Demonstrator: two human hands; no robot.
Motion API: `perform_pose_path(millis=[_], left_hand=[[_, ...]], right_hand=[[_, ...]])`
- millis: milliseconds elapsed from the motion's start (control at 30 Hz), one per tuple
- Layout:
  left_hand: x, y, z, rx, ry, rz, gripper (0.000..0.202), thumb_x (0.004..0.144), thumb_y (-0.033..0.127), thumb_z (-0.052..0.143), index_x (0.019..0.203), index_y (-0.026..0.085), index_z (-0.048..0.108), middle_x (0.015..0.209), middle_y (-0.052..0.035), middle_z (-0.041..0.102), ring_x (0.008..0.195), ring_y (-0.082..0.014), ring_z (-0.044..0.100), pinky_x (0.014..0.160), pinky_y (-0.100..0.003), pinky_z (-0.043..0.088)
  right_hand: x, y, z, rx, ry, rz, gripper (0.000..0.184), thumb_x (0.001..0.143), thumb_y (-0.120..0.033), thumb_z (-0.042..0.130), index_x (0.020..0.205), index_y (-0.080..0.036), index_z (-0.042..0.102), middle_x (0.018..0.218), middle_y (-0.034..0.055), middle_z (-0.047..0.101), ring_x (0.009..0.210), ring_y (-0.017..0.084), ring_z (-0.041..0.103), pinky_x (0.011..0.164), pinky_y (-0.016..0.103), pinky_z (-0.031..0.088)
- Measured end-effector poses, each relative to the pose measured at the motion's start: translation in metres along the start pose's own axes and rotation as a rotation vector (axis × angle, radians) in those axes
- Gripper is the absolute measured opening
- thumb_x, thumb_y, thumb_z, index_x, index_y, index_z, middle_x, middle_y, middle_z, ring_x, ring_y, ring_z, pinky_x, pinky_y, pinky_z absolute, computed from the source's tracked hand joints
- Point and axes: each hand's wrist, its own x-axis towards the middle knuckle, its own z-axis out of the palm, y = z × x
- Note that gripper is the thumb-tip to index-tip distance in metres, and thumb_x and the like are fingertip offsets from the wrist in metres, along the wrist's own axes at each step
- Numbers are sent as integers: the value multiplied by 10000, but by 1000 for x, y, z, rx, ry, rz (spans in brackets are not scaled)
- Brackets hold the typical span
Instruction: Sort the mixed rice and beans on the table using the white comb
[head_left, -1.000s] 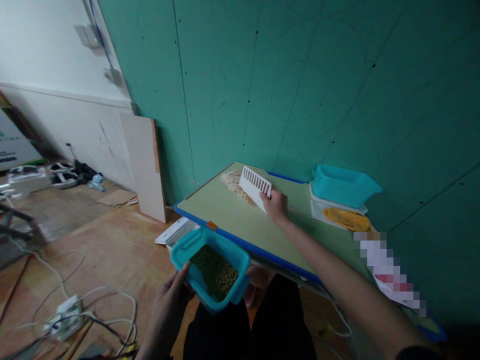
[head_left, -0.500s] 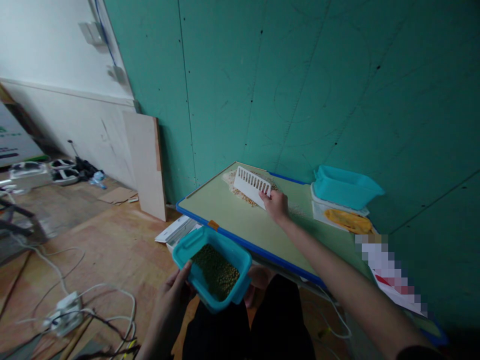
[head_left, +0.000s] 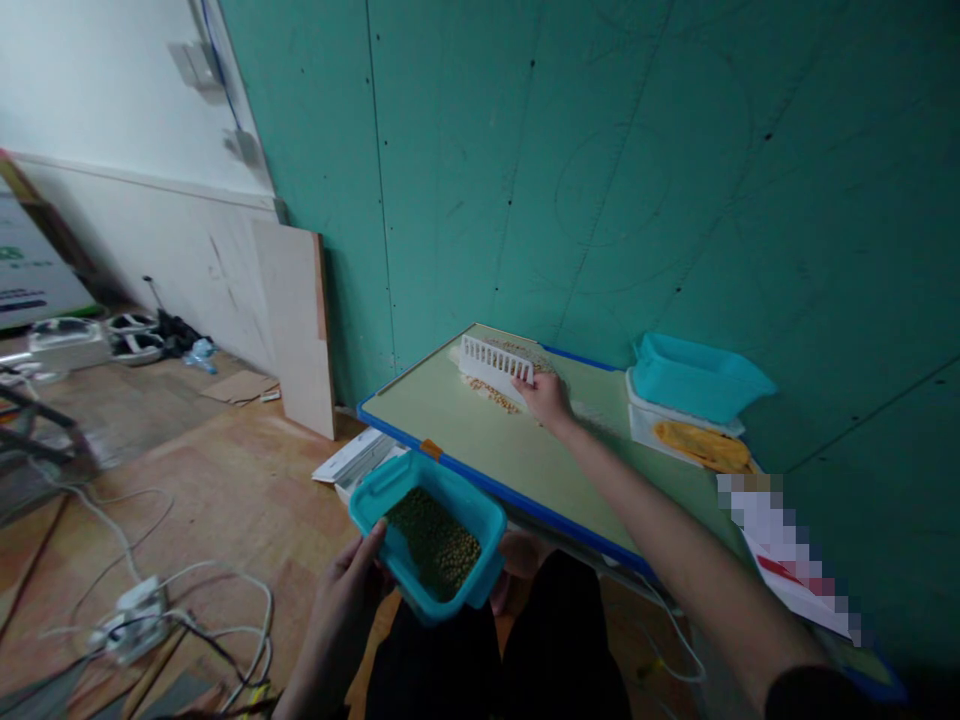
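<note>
My left hand [head_left: 346, 598] grips the near edge of a teal tub [head_left: 427, 531] holding small green beans, just below the blue front edge of the table [head_left: 480, 440]. My right hand [head_left: 546, 398] reaches across to the table's far side and holds a white slotted sieve tray [head_left: 495, 366] by its right end. The tray lies low, nearly flat, over a pile of pale yellow beans [head_left: 496, 392] spread on the green tabletop.
A teal bin [head_left: 697, 374] rests on a white tray with yellow contents [head_left: 701, 444] at the table's right. A green wall stands behind. A wooden board [head_left: 296, 320] leans against it. Cables and a power strip [head_left: 135, 620] lie on the wooden floor at left.
My right hand has tipped the white sieve tray down from a raised tilt until it lies almost flat on the bean pile. The teal tub in my left hand has stayed put.
</note>
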Motion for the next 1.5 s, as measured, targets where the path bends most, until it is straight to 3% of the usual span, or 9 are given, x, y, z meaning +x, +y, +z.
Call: perform_pose_path(millis=[367, 500, 700, 933, 1233, 1400, 1500], left_hand=[[2, -2, -3, -6, -36, -27, 422, 700, 517, 843, 573, 157, 660, 489, 35, 542, 480, -98, 470, 502, -225, 419], [-4, 5, 2, 0, -32, -23, 469, 630, 527, 881, 527, 163, 603, 474, 50, 512, 474, -90, 463, 498, -213, 428], [-3, 2, -1, 12, -21, -2, 448, 676, 520, 855, 531, 173, 613, 482, 40, 536, 476, -98, 485, 493, -217, 420], [4, -4, -7, -16, -52, -58, 403, 666, 506, 867, 593, 170, 657, 503, 39, 554, 486, -104, 500, 503, -229, 416], [-1, 1, -2, 1, -53, -37, 438, 680, 511, 856, 534, 179, 611, 481, 43, 522, 491, -103, 473, 518, -227, 413], [0, 1, 0, 12, -16, -30, 442, 620, 546, 878, 560, 165, 662, 495, 38, 523, 500, -104, 466, 506, -227, 408], [0, 1, -1, 10, -30, -30, 440, 655, 533, 863, 545, 169, 641, 490, 48, 499, 485, -92, 442, 497, -221, 400]], right_hand=[[-5, 0, -14, 5, -43, -40, 281, 822, -324, 668, 618, -134, 698, 533, -4, 586, 545, 127, 523, 528, 231, 322], [1, 2, -8, 2, -22, -27, 307, 840, -342, 649, 626, -128, 704, 521, -4, 576, 535, 128, 506, 526, 240, 310], [10, 5, 7, 13, -12, -49, 266, 851, -309, 653, 680, -121, 731, 573, 7, 633, 548, 120, 517, 519, 230, 301], [6, 3, 2, 55, 15, -63, 247, 848, -301, 658, 717, -116, 755, 611, 33, 677, 580, 141, 571, 541, 230, 340], [13, 6, 7, 91, -5, -55, 267, 801, -299, 684, 580, -150, 683, 518, 0, 584, 521, 130, 503, 519, 245, 306], [13, 8, 6, 99, 6, -62, 274, 804, -319, 677, 591, -147, 674, 511, -11, 560, 533, 127, 492, 520, 243, 297], [12, 8, 7, 111, -15, -78, 295, 797, -339, 678, 571, -152, 652, 501, -23, 532, 516, 121, 474, 507, 243, 286]])
